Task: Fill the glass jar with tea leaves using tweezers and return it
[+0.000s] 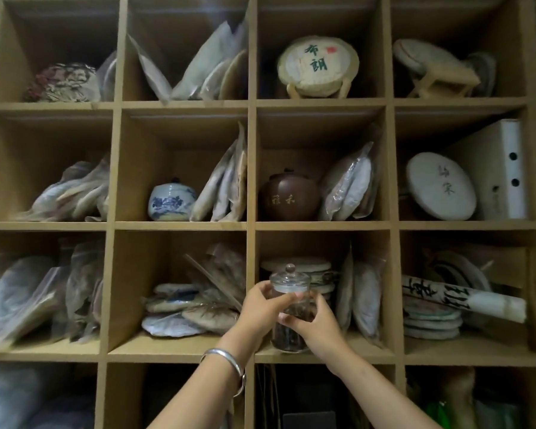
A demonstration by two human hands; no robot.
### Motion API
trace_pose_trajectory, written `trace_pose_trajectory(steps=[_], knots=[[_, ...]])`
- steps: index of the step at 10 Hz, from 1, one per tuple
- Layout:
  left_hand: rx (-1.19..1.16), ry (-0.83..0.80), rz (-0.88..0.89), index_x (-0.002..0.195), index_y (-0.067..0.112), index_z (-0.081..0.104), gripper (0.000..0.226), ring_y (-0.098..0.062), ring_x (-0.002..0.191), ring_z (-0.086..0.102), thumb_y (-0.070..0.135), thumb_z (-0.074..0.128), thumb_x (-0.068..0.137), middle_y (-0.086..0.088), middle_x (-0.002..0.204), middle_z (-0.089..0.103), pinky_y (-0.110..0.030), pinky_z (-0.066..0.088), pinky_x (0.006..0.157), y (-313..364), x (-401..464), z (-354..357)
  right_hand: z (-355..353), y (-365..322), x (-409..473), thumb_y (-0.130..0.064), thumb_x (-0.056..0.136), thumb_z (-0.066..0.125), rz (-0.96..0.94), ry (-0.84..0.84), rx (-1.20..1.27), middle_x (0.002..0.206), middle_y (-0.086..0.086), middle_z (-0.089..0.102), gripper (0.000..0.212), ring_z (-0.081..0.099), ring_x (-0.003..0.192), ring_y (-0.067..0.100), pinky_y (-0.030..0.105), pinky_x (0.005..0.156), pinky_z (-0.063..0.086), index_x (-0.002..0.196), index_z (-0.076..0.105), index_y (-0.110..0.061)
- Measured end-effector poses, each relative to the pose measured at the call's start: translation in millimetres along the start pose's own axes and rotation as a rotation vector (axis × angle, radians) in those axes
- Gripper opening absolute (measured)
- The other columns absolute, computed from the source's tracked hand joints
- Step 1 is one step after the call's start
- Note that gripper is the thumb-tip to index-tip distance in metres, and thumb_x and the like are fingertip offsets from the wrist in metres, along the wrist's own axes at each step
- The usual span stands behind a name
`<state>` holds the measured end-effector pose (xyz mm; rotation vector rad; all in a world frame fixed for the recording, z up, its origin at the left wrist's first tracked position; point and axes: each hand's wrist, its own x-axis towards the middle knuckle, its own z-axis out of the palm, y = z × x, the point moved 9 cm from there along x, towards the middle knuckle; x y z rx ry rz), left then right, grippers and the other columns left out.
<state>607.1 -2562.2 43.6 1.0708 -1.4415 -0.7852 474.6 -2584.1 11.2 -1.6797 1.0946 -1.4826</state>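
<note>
A clear glass jar (290, 284) with a knobbed glass lid stands at the front edge of a wooden shelf cubby, in the third row and third column. Dark tea leaves fill its lower part. My left hand (260, 306) grips the jar's left side just under the lid. My right hand (314, 320) wraps the jar's right side and front, lower down. A silver bangle sits on my left wrist. No tweezers are in view.
The wooden shelf (251, 226) has many cubbies of wrapped tea cakes. Behind the jar are stacked tea cakes (297, 264) and bagged cakes (365, 295). A brown clay jar (290, 198) and a blue-white porcelain jar (171, 201) sit one row above.
</note>
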Motion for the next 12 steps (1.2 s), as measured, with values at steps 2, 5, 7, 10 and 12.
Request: trace_pose_trajectory(steps=[2, 5, 7, 10, 12], knots=[[-0.030, 0.010, 0.000, 0.081, 0.034, 0.056, 0.026, 0.017, 0.062, 0.063, 0.021, 0.078, 0.083, 0.025, 0.066, 0.070, -0.004, 0.043, 0.049, -35, 30, 12, 1, 32, 22, -0.049, 0.060, 0.084, 0.012, -0.050, 0.023, 0.115, -0.016, 0.059, 0.074, 0.056, 0.108, 0.004, 0.017, 0.074, 0.047, 0.122, 0.043, -0.040], [-0.067, 0.060, -0.005, 0.111, 0.016, 0.064, 0.022, -0.005, 0.090, 0.072, 0.024, 0.069, 0.092, 0.001, 0.098, 0.074, -0.021, 0.056, 0.076, -58, 39, 11, 23, 64, 39, -0.034, 0.074, 0.079, 0.029, -0.032, 0.030, 0.119, -0.010, 0.062, 0.056, 0.059, 0.112, 0.009, 0.030, 0.091, 0.052, 0.122, 0.049, -0.036], [0.097, 0.141, -0.049, 0.148, 0.008, 0.037, 0.068, -0.024, 0.128, 0.052, 0.042, 0.061, 0.094, -0.009, 0.141, 0.053, -0.039, 0.044, 0.106, -63, 41, 10, 11, 65, 48, -0.056, 0.067, 0.075, -0.001, 0.105, -0.401, 0.123, 0.000, 0.050, 0.076, 0.054, 0.112, 0.017, 0.031, 0.090, 0.051, 0.131, 0.046, -0.029], [0.125, 0.112, -0.129, 0.149, 0.005, 0.033, 0.070, -0.029, 0.133, 0.047, 0.046, 0.055, 0.096, -0.013, 0.147, 0.047, -0.039, 0.041, 0.107, -71, 48, 11, 9, 71, 46, -0.067, 0.053, 0.072, 0.042, 0.073, -0.356, 0.102, -0.013, 0.063, 0.072, 0.061, 0.094, 0.007, 0.037, 0.081, 0.056, 0.110, 0.049, -0.029], [0.061, 0.114, -0.153, 0.145, 0.004, 0.038, 0.056, -0.029, 0.134, 0.045, 0.038, 0.048, 0.102, -0.012, 0.144, 0.049, -0.031, 0.035, 0.104, -79, 25, 1, -6, 71, 22, -0.064, 0.060, 0.074, 0.018, 0.036, -0.320, 0.101, -0.013, 0.055, 0.068, 0.058, 0.090, 0.004, 0.022, 0.076, 0.051, 0.112, 0.044, -0.032]])
